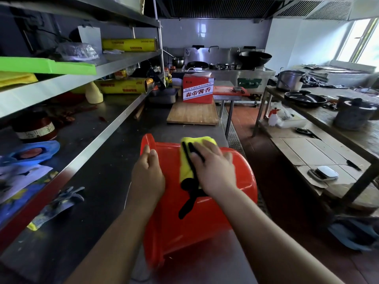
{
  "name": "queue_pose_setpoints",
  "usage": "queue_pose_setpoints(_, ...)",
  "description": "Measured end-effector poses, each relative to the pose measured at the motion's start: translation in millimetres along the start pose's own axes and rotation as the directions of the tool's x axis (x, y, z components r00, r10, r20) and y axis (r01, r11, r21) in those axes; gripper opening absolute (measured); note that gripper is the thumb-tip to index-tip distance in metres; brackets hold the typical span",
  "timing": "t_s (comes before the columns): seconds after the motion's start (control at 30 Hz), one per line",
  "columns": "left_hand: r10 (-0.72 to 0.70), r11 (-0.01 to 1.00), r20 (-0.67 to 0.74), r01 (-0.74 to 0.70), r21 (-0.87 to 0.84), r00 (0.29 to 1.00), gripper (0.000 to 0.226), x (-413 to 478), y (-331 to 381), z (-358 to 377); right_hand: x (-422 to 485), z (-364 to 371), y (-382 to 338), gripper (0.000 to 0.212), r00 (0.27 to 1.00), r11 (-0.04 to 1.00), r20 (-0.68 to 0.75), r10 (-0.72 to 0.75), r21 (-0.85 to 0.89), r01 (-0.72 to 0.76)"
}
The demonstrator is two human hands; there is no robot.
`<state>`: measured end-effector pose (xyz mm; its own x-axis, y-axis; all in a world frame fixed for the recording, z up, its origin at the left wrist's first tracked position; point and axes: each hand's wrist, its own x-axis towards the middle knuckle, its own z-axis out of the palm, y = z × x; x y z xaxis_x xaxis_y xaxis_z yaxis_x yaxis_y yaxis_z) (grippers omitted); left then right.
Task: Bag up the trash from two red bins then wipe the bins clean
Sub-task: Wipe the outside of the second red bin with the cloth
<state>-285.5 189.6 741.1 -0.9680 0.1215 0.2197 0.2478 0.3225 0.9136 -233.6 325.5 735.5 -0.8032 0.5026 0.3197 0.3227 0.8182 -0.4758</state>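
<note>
A red plastic bin (205, 218) lies on its side on the steel counter (98, 191), its base pointing away from me. My left hand (148, 173) rests on the bin's upper left side and steadies it, fingers reaching toward the base rim. My right hand (213, 171) lies flat on a yellow cloth with black stripes (188, 160) and presses it against the top of the bin. The bin's inside is hidden. Only one red bin is in view.
A wooden board (192, 115) with a red carton (198, 90) sits farther along the counter. Shelves on the left hold cling-film rolls (129, 45) and a green board (47, 65). Grey gloves (59, 203) lie on the counter. A table with pans stands right, across a tiled aisle (266, 152).
</note>
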Motion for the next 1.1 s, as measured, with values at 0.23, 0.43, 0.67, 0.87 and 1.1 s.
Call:
queue_pose_setpoints(0.23, -0.034, 0.999, -0.008, 0.034, -0.011, 0.999, 0.035, 22, -5, -3, -4, 23, -56, 0.039, 0.982, 0.983, 0.057, -0.179, -0.026, 0.181)
queue_pose_setpoints(0.43, -0.060, 0.994, 0.004, 0.059, 0.092, 0.998, 0.046, 39, 0, 1, 16, 23, -18, 0.040, 0.999, 0.997, 0.037, -0.005, -0.079, 0.008)
queue_pose_setpoints(0.67, -0.077, 0.996, 0.004, 0.077, 0.042, 0.997, 0.047, 48, 3, 6, 36, 7, 85, 0.041, 0.912, 0.906, -0.065, 0.404, -0.110, -0.409)
queue_pose_setpoints(0.87, -0.089, 0.993, -0.010, 0.089, 0.077, 0.996, 0.048, 58, 3, 10, 41, 14, 51, 0.037, 0.949, 0.941, -0.063, 0.310, -0.125, -0.316)
queue_pose_setpoints(1.1, -0.133, 0.988, -0.006, 0.133, 0.073, 0.991, 0.044, 72, -3, 8, 9, 45, -50, 0.047, 0.977, 0.973, 0.001, -0.215, -0.088, 0.214)
